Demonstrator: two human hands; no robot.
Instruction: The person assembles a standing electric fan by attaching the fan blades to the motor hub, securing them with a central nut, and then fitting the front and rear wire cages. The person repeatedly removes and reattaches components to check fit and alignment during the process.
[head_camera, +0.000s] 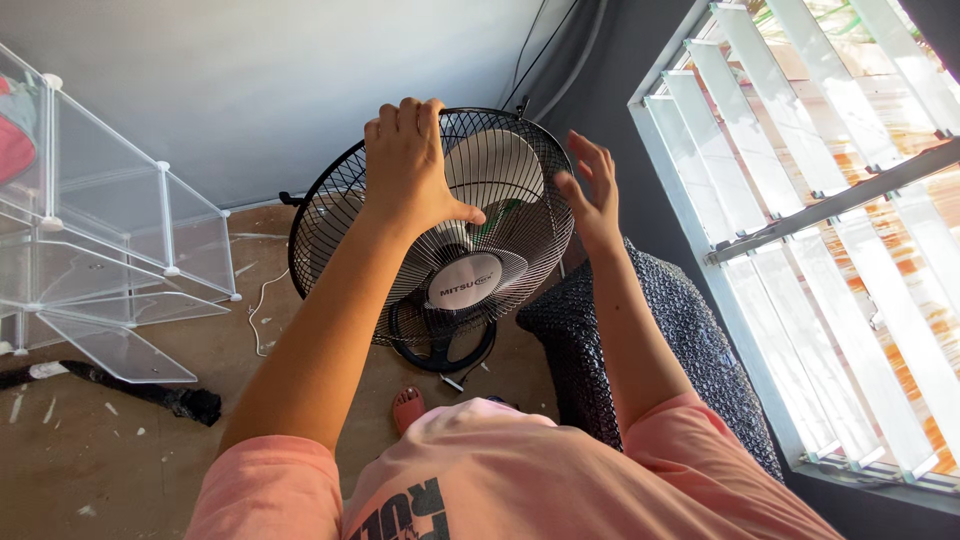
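Observation:
A black floor fan (455, 270) with a round wire grille and pale blades stands on the floor in front of me, tilted back. My left hand (408, 165) lies over the top front of the grille, fingers curled on its rim and thumb pressed to the wires. My right hand (592, 190) hovers at the grille's right edge with fingers spread, holding nothing. The fan's round base (442, 345) rests on the floor below the grille.
A clear plastic modular shelf (100, 250) stands at the left. A dark mesh-covered object (620, 340) sits right of the fan. A louvred window (830, 220) fills the right side. A white cord (258, 310) and a black cloth (150, 392) lie on the brown floor.

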